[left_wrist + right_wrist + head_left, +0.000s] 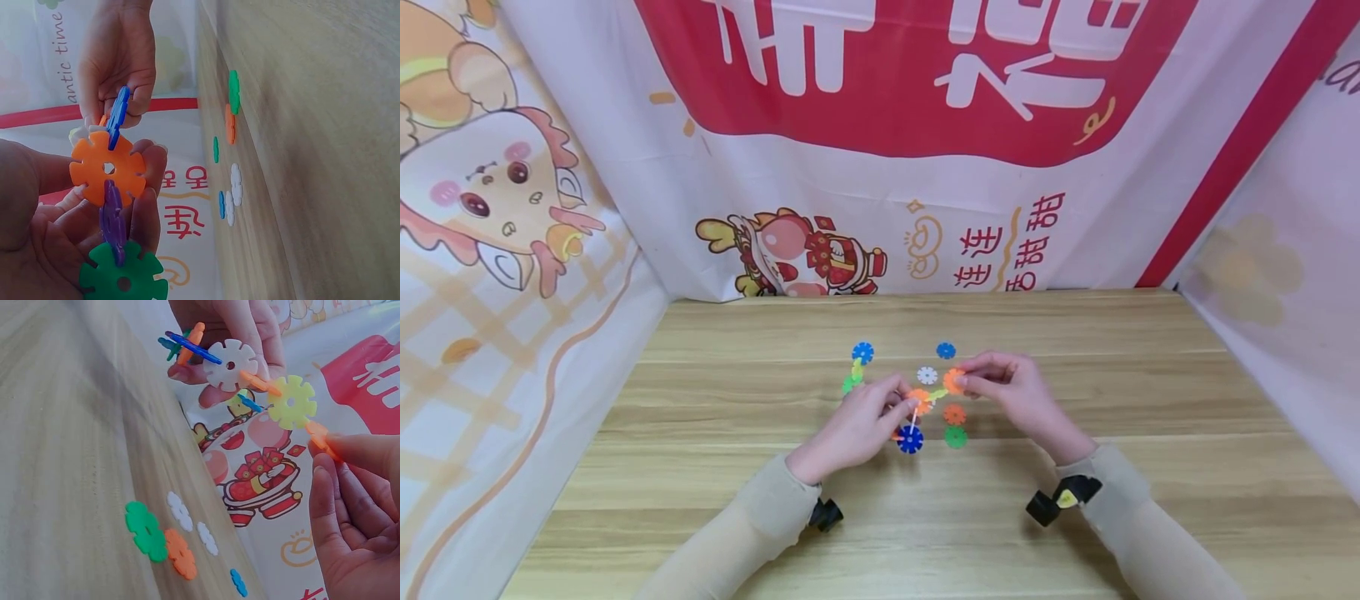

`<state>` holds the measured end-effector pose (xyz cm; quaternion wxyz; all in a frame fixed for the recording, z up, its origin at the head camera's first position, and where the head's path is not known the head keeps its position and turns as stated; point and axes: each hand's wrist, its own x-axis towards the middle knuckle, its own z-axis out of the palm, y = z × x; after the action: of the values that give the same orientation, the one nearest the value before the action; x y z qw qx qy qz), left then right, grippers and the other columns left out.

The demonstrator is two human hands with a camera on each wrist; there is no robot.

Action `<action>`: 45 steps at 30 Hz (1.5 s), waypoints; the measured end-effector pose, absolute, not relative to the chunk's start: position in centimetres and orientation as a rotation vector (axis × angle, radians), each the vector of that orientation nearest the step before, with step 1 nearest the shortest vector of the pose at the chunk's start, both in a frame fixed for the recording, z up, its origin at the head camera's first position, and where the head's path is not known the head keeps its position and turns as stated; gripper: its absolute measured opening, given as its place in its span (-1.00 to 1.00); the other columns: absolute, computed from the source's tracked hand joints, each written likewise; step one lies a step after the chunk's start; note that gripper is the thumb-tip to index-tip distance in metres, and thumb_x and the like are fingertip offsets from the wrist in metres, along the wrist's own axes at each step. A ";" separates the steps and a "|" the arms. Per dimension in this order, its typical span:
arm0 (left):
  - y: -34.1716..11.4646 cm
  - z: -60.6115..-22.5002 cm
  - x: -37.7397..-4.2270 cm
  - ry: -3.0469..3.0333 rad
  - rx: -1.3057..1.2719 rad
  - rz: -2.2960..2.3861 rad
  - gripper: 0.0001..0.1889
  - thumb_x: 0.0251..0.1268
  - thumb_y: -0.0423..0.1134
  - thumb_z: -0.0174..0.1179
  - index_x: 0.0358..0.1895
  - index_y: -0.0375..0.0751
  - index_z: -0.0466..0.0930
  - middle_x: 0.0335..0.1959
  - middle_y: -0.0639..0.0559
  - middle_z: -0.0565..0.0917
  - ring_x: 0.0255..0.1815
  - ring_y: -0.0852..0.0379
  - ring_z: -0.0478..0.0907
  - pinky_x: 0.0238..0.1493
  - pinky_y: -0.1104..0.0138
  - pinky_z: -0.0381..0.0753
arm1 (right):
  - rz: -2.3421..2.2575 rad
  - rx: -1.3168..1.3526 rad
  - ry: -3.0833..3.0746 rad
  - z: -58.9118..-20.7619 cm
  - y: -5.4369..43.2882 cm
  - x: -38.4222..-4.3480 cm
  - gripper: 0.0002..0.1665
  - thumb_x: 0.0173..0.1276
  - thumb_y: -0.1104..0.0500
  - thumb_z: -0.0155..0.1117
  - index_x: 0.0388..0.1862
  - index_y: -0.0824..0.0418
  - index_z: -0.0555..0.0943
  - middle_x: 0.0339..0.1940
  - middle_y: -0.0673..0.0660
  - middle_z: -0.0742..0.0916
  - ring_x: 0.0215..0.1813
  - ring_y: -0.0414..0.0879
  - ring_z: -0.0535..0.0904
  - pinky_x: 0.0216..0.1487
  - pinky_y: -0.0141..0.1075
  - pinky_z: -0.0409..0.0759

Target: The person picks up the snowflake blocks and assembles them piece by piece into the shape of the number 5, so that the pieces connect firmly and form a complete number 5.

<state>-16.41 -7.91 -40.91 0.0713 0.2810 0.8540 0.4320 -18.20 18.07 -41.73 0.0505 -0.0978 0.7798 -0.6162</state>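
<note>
Several notched plastic discs are slotted edge to edge into a chain between the hands. My left hand [859, 423] pinches the chain near an orange disc [107, 167], with a purple disc [112, 222] and a green disc [124, 278] linked below it by the palm. In the right wrist view a white disc [230, 365] and a yellow disc [292, 402] bridge toward my right hand [1018, 396]. Thumb and fingertips of that hand pinch the orange end disc [323, 441], slotted into the yellow one. A dark blue disc [910, 439] hangs below the left fingers.
Loose on the wooden table [700, 500] lie a green disc [956, 437], an orange disc [955, 414], a white disc [927, 375] and a blue disc [946, 351]. Another blue disc [862, 352] shows beyond the left hand. Printed cloth [880, 225] stands behind and at both sides.
</note>
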 end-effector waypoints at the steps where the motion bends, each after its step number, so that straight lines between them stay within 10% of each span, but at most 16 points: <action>1: -7.9 -40.9 -16.4 2.571 0.847 1.300 -0.88 0.64 -0.18 0.05 -0.14 -0.04 0.55 -0.42 0.23 0.64 -0.54 0.21 0.51 -0.54 0.34 0.47 | -1.879 -0.284 2.372 -41.8 18.0 -18.1 -0.69 0.36 0.06 0.48 0.00 0.18 0.73 -0.11 0.13 0.79 -0.11 0.08 0.71 0.01 0.07 0.67; 45: -8.0 -41.2 -16.3 2.508 0.872 1.423 -0.86 0.66 -0.13 0.01 -0.10 -0.04 0.53 -0.34 0.25 0.67 -0.46 0.07 0.57 -0.46 0.31 0.51 | -2.031 -0.339 2.391 -42.1 17.6 -17.5 -0.70 0.39 0.11 0.45 -0.02 0.26 0.70 -0.13 0.15 0.80 -0.19 0.04 0.73 -0.08 -0.02 0.71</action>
<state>-16.34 -8.04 -41.17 0.0647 0.2887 0.8309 0.4713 -17.47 17.62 -42.06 -0.0070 -0.1075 0.7577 -0.6436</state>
